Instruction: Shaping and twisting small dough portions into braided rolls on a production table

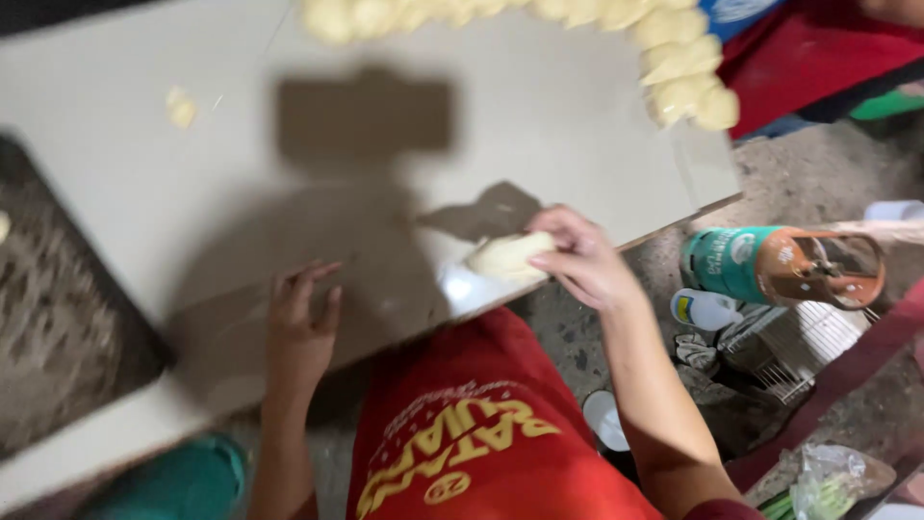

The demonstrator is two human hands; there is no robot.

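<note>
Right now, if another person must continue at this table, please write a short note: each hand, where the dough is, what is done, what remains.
Right hand: fingers closed on a pale oblong dough piece at the near edge of the flat grey tabletop.
Left hand: open, flat on the tabletop, holding nothing.
Done: a row of shaped pale dough pieces lines the far edge.
Left: the held piece is not yet in the row.

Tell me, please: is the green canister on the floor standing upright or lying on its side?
Lying on its side. The green canister rests lengthwise on the floor, its orange valve end pointing right.
</note>
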